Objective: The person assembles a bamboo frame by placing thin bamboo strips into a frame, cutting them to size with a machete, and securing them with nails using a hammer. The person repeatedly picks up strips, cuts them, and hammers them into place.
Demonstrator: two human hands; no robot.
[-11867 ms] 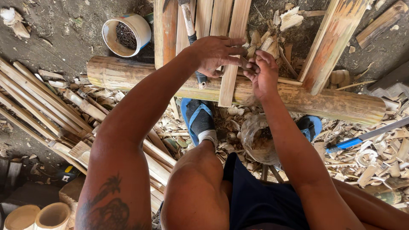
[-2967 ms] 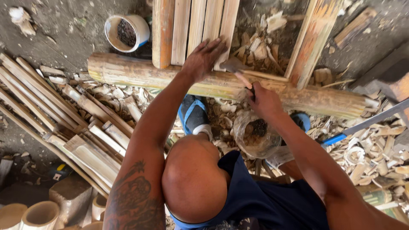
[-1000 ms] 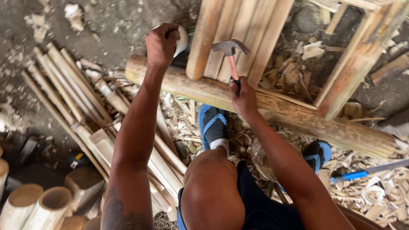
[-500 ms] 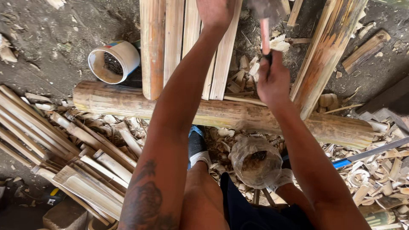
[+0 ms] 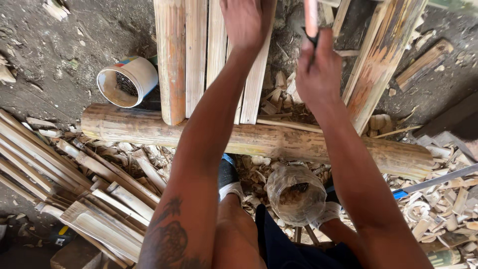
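The ground here is bare dark earth (image 5: 59, 74) littered with bamboo shavings and offcuts. Nearest the person, between the feet, sits a clear plastic jar (image 5: 295, 195); to the left lies a heap of split bamboo strips (image 5: 94, 199). Beyond the knees a thick bamboo pole (image 5: 259, 140) lies crosswise, with a row of bamboo slats (image 5: 209, 60) resting their near ends on it, and an open white tub (image 5: 127, 81) stands just beside them. The left hand (image 5: 245, 21) presses flat on the slats, fingers seemingly together, though their tips leave the view. The right hand (image 5: 318, 69) is clenched around a hammer handle (image 5: 310, 17), head out of view. The slats look pale, dry and flat-faced; I would judge them light, stiff and splintery at the edges, best steadied with a palm on the broad face.
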